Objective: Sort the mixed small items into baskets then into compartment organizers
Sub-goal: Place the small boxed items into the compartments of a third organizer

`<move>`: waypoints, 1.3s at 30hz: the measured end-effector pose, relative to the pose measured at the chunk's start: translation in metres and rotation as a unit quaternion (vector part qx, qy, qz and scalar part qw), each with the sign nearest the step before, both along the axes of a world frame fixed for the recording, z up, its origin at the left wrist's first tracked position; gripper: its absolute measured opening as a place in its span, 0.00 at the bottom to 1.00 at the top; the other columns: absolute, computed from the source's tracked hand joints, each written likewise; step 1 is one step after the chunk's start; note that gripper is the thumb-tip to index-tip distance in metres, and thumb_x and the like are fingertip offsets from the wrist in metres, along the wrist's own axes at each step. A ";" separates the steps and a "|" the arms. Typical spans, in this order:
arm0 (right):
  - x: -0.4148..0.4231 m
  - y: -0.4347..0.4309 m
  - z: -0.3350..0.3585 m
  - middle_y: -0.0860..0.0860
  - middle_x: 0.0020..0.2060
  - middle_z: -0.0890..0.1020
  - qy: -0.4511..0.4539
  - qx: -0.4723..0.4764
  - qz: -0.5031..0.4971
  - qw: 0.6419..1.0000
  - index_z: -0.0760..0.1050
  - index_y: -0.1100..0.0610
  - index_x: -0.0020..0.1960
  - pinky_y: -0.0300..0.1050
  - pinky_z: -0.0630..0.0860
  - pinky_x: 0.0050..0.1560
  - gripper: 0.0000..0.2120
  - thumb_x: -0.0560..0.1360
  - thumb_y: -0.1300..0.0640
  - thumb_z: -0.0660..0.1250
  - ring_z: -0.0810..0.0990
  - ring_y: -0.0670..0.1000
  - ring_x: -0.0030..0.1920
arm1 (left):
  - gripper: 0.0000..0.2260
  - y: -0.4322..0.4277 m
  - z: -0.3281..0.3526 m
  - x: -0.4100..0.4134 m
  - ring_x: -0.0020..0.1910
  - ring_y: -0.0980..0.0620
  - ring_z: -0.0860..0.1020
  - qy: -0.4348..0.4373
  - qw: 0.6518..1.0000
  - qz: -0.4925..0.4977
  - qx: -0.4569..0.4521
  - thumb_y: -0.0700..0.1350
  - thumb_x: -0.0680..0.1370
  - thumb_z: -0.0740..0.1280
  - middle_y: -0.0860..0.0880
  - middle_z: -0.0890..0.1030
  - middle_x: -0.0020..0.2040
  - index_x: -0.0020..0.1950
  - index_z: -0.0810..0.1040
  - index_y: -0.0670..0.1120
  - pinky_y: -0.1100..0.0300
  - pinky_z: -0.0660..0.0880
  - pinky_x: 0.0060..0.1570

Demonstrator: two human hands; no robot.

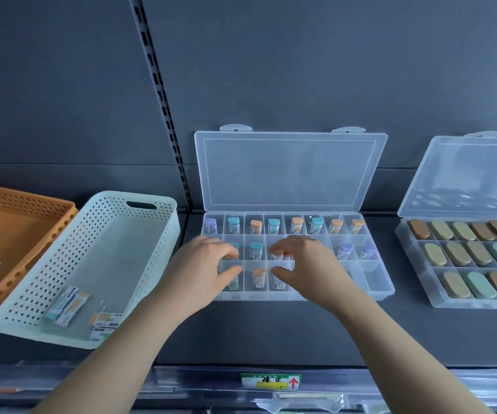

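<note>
We have mostly filled the centre organizer (376, 279). A few items (67, 306) remain in the lower-left basket (139, 234). We cannot tell whether our left hand (208, 265) and right hand (308, 264) grip anything.

Single wide-angle head view, forward and down, close over the central compartment organizer (374, 280) on a dark shelf (271, 330).

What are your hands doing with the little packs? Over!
Left hand and right hand curled over open organizer; grip unclear. A few packs left in pale basket. Nothing in the way.
</note>
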State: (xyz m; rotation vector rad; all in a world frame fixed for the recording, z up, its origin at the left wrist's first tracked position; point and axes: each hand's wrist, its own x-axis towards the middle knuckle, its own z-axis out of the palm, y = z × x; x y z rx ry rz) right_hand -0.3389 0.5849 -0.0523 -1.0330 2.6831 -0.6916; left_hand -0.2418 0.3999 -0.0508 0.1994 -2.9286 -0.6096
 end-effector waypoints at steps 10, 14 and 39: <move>0.033 -0.130 0.023 0.45 0.61 0.78 -0.029 -0.067 0.161 0.984 0.76 0.52 0.63 0.35 0.69 0.55 0.15 0.76 0.54 0.67 0.78 0.45 0.54 | 0.12 -0.143 0.024 0.088 0.47 0.66 0.75 -0.099 0.982 0.148 0.066 0.48 0.72 0.74 0.61 0.79 0.49 0.53 0.79 0.57 0.61 0.75 0.52; 0.054 -0.181 0.011 0.46 0.58 0.80 -0.052 -0.031 0.226 0.972 0.79 0.52 0.59 0.40 0.71 0.60 0.13 0.75 0.53 0.68 0.76 0.46 0.58 | 0.17 -0.179 -0.003 0.103 0.48 0.64 0.76 -0.252 0.960 0.103 0.065 0.52 0.69 0.76 0.60 0.80 0.51 0.57 0.81 0.54 0.68 0.72 0.48; 0.118 -0.268 -0.007 0.44 0.29 0.81 -0.171 0.264 0.318 0.894 0.77 0.54 0.31 0.35 0.69 0.32 0.09 0.69 0.59 0.73 0.72 0.42 0.27 | 0.09 -0.222 0.006 0.157 0.46 0.67 0.77 -0.076 0.964 0.095 0.236 0.44 0.75 0.71 0.60 0.80 0.44 0.53 0.79 0.54 0.75 0.72 0.42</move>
